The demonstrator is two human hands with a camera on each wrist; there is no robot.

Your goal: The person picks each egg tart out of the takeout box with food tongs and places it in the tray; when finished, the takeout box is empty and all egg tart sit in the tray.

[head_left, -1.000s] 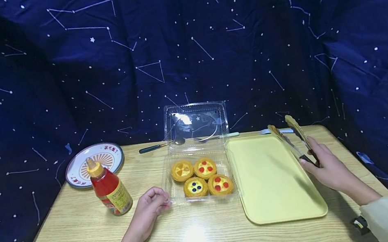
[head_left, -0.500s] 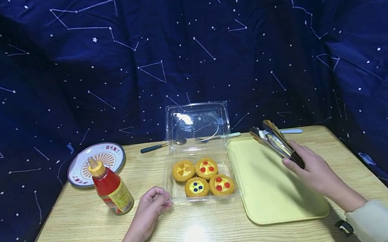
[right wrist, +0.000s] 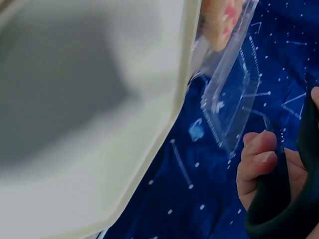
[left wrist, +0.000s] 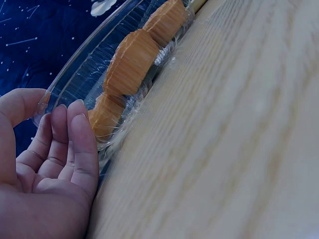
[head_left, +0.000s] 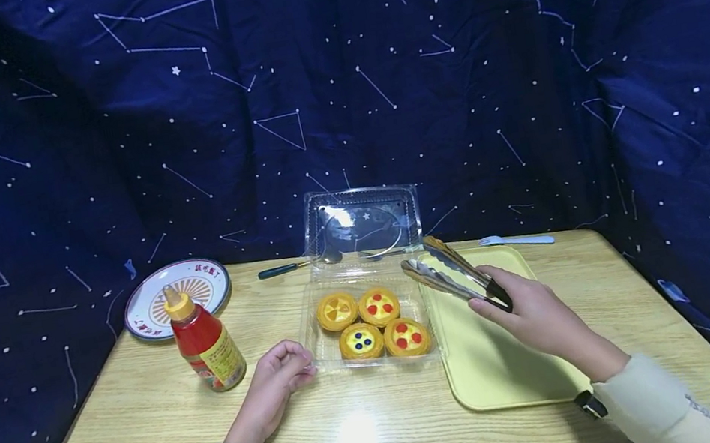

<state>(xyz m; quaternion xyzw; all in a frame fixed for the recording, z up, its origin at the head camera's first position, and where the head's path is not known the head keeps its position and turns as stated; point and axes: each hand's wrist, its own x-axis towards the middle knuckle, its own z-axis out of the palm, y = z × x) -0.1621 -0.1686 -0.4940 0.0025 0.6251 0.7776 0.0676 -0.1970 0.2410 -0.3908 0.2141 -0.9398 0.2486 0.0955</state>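
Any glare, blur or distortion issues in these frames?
Head view: glare patch on the table, reflections on the clear container lid, wide-angle bending at the edges. Left wrist view: tabletop soft, left hand sharper. Right wrist view: yellow tray heavily blurred, close to the lens.

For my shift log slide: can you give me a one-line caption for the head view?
Right hand holds tongs over the tray edge beside four tarts in a clear box; left hand touches it.

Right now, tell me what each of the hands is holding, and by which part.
The right hand grips metal tongs by their dark handle end. The left hand holds nothing; its fingertips touch the clear tart container.
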